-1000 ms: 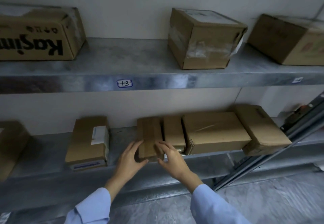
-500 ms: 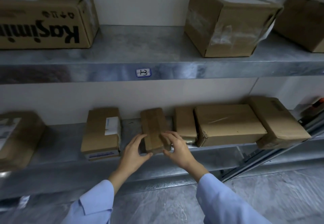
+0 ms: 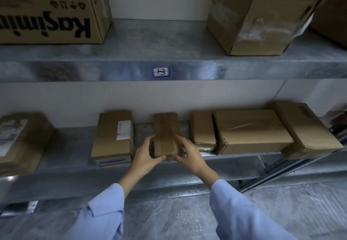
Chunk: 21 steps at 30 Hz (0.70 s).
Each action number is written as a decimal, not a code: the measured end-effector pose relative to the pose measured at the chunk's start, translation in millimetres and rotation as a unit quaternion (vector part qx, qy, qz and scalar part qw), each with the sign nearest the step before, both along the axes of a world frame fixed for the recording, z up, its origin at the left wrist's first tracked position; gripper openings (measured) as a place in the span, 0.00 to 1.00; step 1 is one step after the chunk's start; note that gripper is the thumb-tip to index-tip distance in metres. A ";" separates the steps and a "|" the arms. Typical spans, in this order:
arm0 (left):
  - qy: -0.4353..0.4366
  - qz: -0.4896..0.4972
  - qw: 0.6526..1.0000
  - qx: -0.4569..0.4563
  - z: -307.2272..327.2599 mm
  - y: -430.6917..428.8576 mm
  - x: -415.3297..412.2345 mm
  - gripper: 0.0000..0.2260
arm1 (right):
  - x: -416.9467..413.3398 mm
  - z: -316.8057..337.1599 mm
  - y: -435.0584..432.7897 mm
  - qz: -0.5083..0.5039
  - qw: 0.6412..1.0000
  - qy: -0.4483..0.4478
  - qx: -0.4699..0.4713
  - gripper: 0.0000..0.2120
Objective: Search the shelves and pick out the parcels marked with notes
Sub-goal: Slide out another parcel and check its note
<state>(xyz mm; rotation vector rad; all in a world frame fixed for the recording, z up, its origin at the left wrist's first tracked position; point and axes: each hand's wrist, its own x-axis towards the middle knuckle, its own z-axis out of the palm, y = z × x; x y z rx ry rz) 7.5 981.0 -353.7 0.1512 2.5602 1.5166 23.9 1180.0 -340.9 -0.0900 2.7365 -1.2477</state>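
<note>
A small taped brown parcel (image 3: 166,131) lies on the lower metal shelf (image 3: 71,151), its near end at the shelf's front edge. My left hand (image 3: 147,154) grips its left side and near corner. My right hand (image 3: 188,155) grips its right side, thumb under the near end. No note shows on its top. To its left lies a parcel with a white label (image 3: 113,136). On the right lie three brown parcels side by side: a narrow one (image 3: 203,129), a wide one (image 3: 251,129) and a tilted one (image 3: 308,127).
The upper shelf (image 3: 150,52) carries a printed carton (image 3: 50,12) at left, a taped box (image 3: 259,16) at right and another box (image 3: 332,14) at the far right. A tag reading 13 (image 3: 160,71) marks its edge. A labelled parcel (image 3: 20,142) lies far left below. Grey floor (image 3: 178,215) beneath.
Both hands slid the small parcel leftwards, away from the narrow parcel beside it, and closed round its sides. The view moved nearer to the shelves.
</note>
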 end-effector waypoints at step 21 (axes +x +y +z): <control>-0.003 0.023 0.990 0.141 58.5 2.1 -0.5 0.39 | -3.3 40.3 4.4 -0.035 0.986 0.004 -0.162 0.44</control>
